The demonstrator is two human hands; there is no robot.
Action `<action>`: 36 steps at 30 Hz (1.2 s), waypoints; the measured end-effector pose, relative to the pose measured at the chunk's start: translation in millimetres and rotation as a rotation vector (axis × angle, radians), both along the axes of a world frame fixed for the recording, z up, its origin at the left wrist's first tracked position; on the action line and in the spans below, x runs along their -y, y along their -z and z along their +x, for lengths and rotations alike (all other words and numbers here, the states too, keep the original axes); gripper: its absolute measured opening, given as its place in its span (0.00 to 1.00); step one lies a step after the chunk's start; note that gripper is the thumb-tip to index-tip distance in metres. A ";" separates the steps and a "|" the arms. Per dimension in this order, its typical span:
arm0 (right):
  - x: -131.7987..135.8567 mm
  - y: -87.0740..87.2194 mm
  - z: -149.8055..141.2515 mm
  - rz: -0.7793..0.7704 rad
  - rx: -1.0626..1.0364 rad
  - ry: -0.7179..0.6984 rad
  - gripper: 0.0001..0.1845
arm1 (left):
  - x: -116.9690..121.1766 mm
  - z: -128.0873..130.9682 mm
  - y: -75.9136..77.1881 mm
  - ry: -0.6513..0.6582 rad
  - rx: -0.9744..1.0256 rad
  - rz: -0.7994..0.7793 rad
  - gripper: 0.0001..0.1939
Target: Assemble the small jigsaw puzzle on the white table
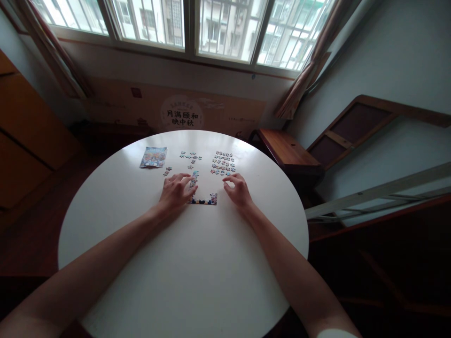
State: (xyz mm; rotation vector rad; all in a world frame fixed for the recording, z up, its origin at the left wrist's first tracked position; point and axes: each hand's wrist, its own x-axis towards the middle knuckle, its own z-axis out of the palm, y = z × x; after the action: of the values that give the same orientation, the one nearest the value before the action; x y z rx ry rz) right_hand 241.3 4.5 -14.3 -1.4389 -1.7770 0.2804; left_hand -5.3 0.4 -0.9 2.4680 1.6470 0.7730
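On the white round table lies a partly joined jigsaw puzzle [203, 202], an L-shaped border with a bottom row and a left column. My left hand [176, 190] rests at that left column, thumb and fingertips apart, covering part of it. To the right of the puzzle, my right hand [238, 191] hovers or rests with curved fingers and a gap between thumb and forefinger; nothing shows in it. Beyond it sit rows of loose puzzle pieces [223, 163]. More scattered pieces [190, 156] lie behind the puzzle, and a small group [167, 171] is just past my left hand.
A colourful picture sheet [153, 157] lies at the table's far left. The round white table [176, 272] has its far edge near a wall with windows. At the right stand a wooden stool [289, 148] and a leaning wooden frame [359, 124].
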 end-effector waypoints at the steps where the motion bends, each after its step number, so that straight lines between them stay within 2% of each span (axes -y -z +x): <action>1: -0.7 1.6 1.0 -0.022 0.011 0.015 0.09 | -1.8 -2.0 -0.8 -0.023 -0.002 0.007 0.20; 6: -2.0 7.5 2.8 -0.075 0.036 0.014 0.09 | -14.6 -17.9 -2.0 -0.268 0.003 0.035 0.22; 9: -1.3 6.9 2.8 -0.089 0.041 0.015 0.08 | -20.6 -26.4 2.9 -0.316 -0.058 0.016 0.26; 13: 0.2 4.2 1.8 -0.102 0.062 0.023 0.08 | -24.2 -30.3 10.5 -0.309 -0.082 -0.040 0.29; 17: 0.8 3.0 0.7 -0.118 0.081 0.023 0.08 | -24.6 -28.6 11.6 -0.246 -0.064 -0.028 0.29; 23: 0.4 4.5 0.9 -0.120 0.096 0.019 0.09 | -21.2 -22.2 5.9 -0.077 0.007 0.026 0.17; 27: 1.2 3.9 0.7 -0.116 0.096 0.017 0.09 | -20.7 -19.2 5.6 -0.013 0.026 0.016 0.13; 30: 2.1 3.0 0.3 -0.113 0.105 0.021 0.09 | -20.1 -19.0 5.4 -0.040 0.019 0.020 0.13; 36: 2.1 4.6 0.7 -0.097 0.122 0.017 0.09 | -15.7 -17.6 1.8 -0.227 -0.008 0.019 0.16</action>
State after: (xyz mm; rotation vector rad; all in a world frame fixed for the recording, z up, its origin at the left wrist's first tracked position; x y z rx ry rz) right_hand 242.0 2.3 -18.9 -1.5676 -1.8702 0.2786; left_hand -22.8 16.1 -2.7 2.3253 1.9550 0.8066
